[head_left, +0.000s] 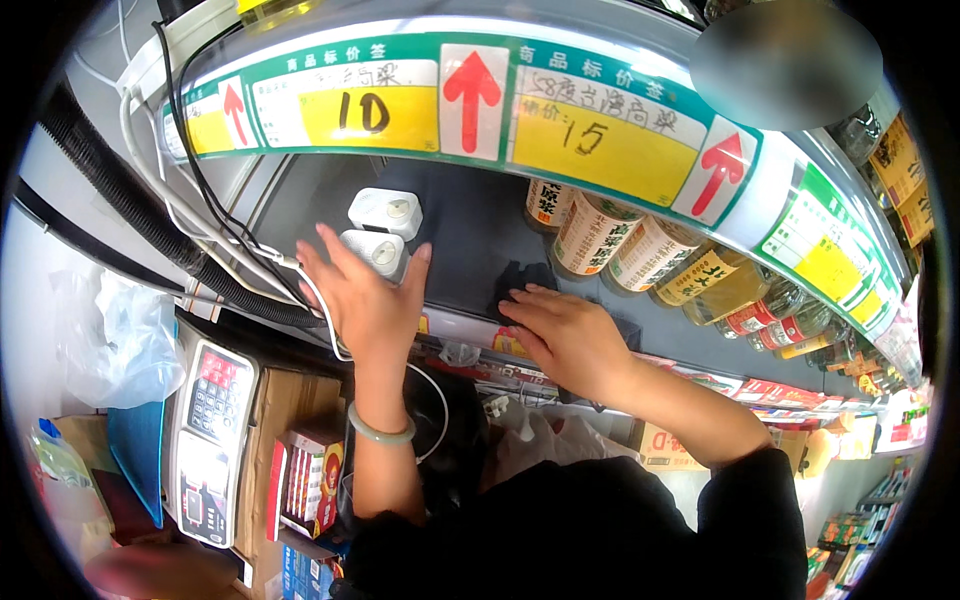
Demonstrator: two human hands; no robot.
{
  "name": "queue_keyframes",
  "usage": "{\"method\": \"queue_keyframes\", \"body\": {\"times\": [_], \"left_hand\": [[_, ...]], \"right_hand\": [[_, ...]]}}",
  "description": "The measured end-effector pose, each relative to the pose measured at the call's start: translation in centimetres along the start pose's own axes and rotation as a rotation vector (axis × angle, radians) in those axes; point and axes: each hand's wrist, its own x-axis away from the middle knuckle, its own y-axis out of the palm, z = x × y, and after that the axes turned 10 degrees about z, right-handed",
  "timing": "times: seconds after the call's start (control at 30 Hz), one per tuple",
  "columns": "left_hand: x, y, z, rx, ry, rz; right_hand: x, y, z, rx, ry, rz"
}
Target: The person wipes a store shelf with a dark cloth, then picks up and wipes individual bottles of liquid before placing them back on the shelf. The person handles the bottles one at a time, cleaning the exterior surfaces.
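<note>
The shelf is dark and half bare: its right part carries a row of bottles lying on their sides, caps toward the back, while the left part holds only two white plugs with cables running off to the left. By the look of it the bare stretch is being wiped, and the job seems partway through, with the cloth at the middle and the bottled part apparently not yet reached; how clean the surface is cannot be judged.

The right hand lies flat, fingers spread and pointing up-left, pressing a dark cloth onto the shelf just left of the nearest bottle. The cloth is bunched, with no clear long axis; its visible part pokes out past the fingertips toward the back.

The left hand is cupped around the nearer plug, fingers loosely closed on its sides, thumb to the right. That plug's long axis runs front to back.
</note>
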Motion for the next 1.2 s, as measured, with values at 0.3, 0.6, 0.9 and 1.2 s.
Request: {"method": "queue_keyframes", "body": {"times": [0.3, 0.6, 0.9, 1.2], "left_hand": [[-3.7, 2.7, 1.5, -0.296, -0.003, -0.333], [-4.5, 2.9, 1.0, -0.237, -0.07, -0.228], [-8.2, 0.7, 0.3, 0.103, -0.028, 0.15], [-8.3, 0.5, -0.2, 0.234, -0.025, 0.17]], "right_hand": [[0.1, 0.3, -0.1, 0.025, -0.022, 0.031], [-3.0, 3.8, 0.4, -0.138, -0.032, 0.102], [-11.8, 13.1, 1.6, -0.191, -0.239, 0.085], [-22.1, 18.5, 4.6, -0.331, 0.031, 0.419]]}}
